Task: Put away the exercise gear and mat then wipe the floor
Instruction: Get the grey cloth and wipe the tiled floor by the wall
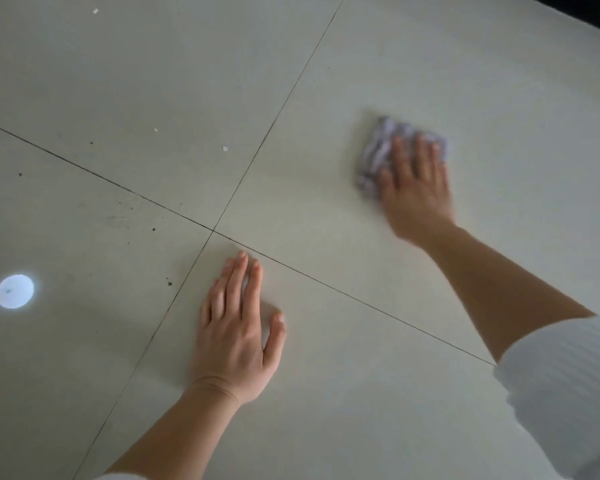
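1. Cloth point(381, 150) is pressed to the floor point(153, 81) under the flat right hand point(416, 188), upper right of frame; blurred.
2. Left hand point(236, 327) is laid flat, fingers straight, lower centre, well apart from cloth.

The cloth point(374, 157) is blurred and partly covered by the blurred right hand point(417, 188). The white sleeve point(561, 393) is cut off at the view's edge. Beyond the grout cross point(212, 231), specks point(225, 148) are too small to be identified.
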`<state>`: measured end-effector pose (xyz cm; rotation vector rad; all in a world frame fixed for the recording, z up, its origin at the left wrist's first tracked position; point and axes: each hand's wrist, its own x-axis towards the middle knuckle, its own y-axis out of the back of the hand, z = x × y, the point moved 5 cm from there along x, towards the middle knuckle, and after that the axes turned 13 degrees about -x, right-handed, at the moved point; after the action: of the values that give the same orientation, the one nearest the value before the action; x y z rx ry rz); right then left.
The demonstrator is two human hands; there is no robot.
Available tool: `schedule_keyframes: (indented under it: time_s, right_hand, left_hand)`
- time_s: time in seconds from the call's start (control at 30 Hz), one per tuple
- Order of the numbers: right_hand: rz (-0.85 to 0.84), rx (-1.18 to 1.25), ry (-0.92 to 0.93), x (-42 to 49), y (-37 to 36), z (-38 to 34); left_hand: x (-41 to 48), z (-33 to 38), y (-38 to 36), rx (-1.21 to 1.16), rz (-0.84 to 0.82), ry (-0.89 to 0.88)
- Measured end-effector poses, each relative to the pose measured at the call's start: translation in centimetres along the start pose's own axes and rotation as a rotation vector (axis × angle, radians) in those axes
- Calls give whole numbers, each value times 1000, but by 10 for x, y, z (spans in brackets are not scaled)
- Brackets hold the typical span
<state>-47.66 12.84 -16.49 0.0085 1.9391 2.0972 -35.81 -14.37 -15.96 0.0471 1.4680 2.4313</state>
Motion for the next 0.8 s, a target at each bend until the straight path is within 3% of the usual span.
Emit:
schedule_keyframes:
  time_s: [0.1, 0.17, 0.4, 0.57, 0.7, 0.8]
  right_hand:
    - [-104, 165, -418, -12, 0, 52]
    - [-140, 166, -425, -9, -4, 42]
    - [-73, 85, 289, -77, 11, -109]
    - [-54, 24, 489, -149, -4, -104]
    - [-76, -14, 304, -204, -25, -33]
    - [-135, -4, 9, -242, -38, 49]
  left_hand:
    - [1, 0, 0, 13, 19, -11]
    - [0, 1, -1, 20, 28, -16]
    - [0, 0, -1, -90, 82, -55]
    - [-4, -4, 7, -342, 189, -92]
    - [-6, -6, 11, -447, 236, -5]
    - [-8, -5, 14, -286, 169, -2]
